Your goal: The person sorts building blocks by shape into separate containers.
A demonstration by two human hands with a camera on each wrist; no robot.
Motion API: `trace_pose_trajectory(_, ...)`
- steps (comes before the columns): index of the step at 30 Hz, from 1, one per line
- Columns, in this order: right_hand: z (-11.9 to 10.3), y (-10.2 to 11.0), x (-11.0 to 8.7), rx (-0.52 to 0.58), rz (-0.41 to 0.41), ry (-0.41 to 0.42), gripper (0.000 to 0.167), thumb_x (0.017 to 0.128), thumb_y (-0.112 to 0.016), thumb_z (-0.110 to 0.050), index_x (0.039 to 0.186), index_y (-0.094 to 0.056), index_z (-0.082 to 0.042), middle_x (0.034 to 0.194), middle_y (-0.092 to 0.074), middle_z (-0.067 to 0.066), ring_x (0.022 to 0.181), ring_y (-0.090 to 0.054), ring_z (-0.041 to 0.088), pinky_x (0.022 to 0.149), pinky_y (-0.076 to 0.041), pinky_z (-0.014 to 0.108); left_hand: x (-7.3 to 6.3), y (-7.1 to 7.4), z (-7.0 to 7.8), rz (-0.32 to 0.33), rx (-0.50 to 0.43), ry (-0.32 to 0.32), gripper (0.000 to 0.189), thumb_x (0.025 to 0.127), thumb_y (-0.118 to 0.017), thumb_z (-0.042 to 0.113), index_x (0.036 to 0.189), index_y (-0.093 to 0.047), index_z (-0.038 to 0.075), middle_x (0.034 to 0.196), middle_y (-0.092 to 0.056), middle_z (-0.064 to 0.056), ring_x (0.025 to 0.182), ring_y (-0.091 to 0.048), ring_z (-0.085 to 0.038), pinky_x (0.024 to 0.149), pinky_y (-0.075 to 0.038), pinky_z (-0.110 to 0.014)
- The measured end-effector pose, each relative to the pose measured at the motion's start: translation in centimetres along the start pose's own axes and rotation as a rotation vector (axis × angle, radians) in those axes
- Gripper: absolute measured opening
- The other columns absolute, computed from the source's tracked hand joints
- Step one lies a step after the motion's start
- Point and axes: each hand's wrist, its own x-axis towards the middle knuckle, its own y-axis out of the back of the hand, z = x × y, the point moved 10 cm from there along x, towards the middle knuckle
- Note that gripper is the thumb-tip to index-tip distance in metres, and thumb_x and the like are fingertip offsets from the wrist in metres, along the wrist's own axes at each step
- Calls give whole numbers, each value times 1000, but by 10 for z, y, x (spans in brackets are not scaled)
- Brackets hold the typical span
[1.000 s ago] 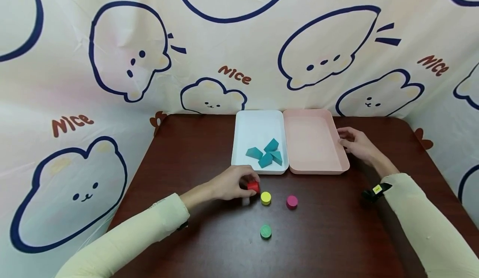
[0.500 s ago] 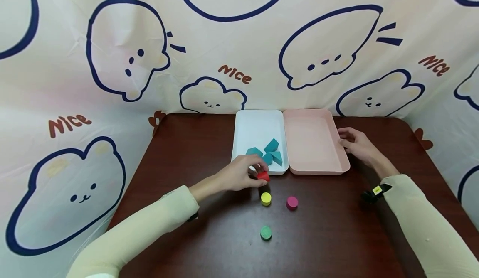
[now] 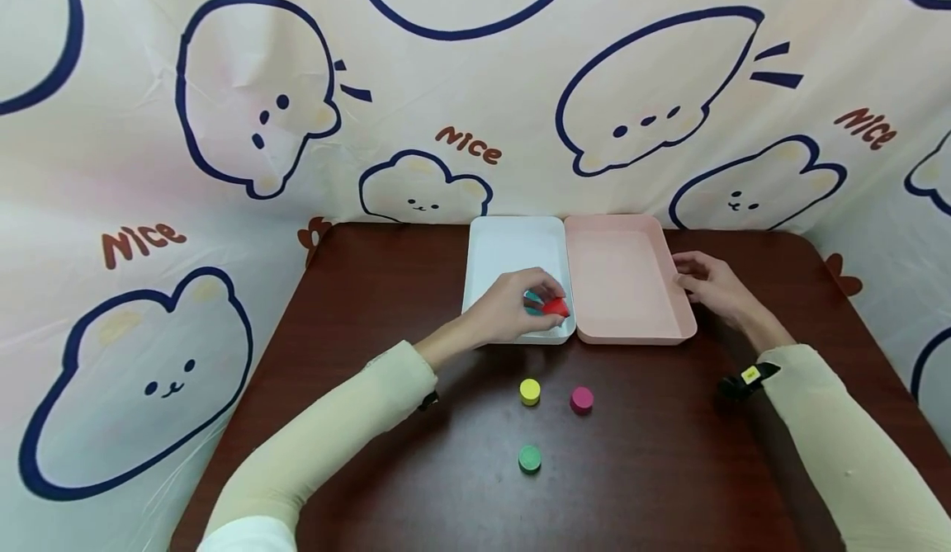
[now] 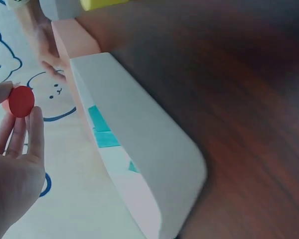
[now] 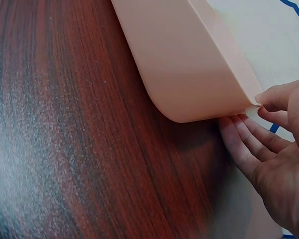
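Note:
My left hand (image 3: 508,309) pinches a red cylinder block (image 3: 555,308) between thumb and fingers, held above the front right part of the white tray (image 3: 513,247). In the left wrist view, the red block's round face (image 4: 21,101) points toward the camera. Teal angular blocks (image 4: 105,138) lie inside the white tray, mostly covered by my left hand in the head view. My right hand (image 3: 716,288) is at the right side of the pink tray (image 3: 620,271). The right wrist view shows its thumb and fingers gripping that tray's rim (image 5: 251,102).
On the dark wooden table (image 3: 654,453), in front of the trays, stand a yellow cylinder block (image 3: 530,392), a magenta one (image 3: 582,400) and a green one (image 3: 530,459). The trays sit side by side near a patterned curtain (image 3: 416,65).
My left hand has carried the red block from the table, up and to the right, over the white tray. My right hand has stayed at the pink tray.

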Motion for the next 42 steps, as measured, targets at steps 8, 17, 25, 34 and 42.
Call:
trace_pose_trajectory(8,-1,0,0,11,-1,-7,55,114,-50,-25,162,-34,-4,152,-44,26,127,-52,37,89,-61,27,26,-12,2,-20,-21,47,33,93,-85,18,121,-68,12,115,-68,2,105,-66,-12,92,-62,-27)
trace_pose_trajectory(17,1,2,-3,-2,6,-18,55,114,-50,-25,162,-35,-5,152,-44,26,127,-51,37,89,-61,27,48,-19,-7,0,-8,89,32,94,-84,19,120,-68,12,113,-68,1,103,-65,-13,84,-58,-15)
trace_pose_trajectory(25,0,1,-1,-4,1,-2,55,114,-50,-25,162,-34,-3,152,-44,28,127,-52,38,93,-62,33,66,-26,-22,11,-1,131,31,93,-85,21,119,-70,13,113,-68,1,98,-65,-10,81,-57,-13)
trace_pose_trajectory(34,-1,0,0,-6,10,9,54,114,-50,-25,161,-35,-2,151,-45,28,124,-53,37,87,-62,26,69,-51,-16,-110,65,107,29,94,-83,21,118,-70,12,108,-68,2,96,-66,-9,80,-56,-12)
trace_pose_trajectory(42,-1,0,0,-9,4,5,54,114,-49,-24,161,-34,-3,151,-45,28,125,-53,37,88,-62,28,62,-66,-15,-156,83,117,28,94,-84,19,117,-70,12,107,-66,4,97,-65,-6,82,-53,-10)
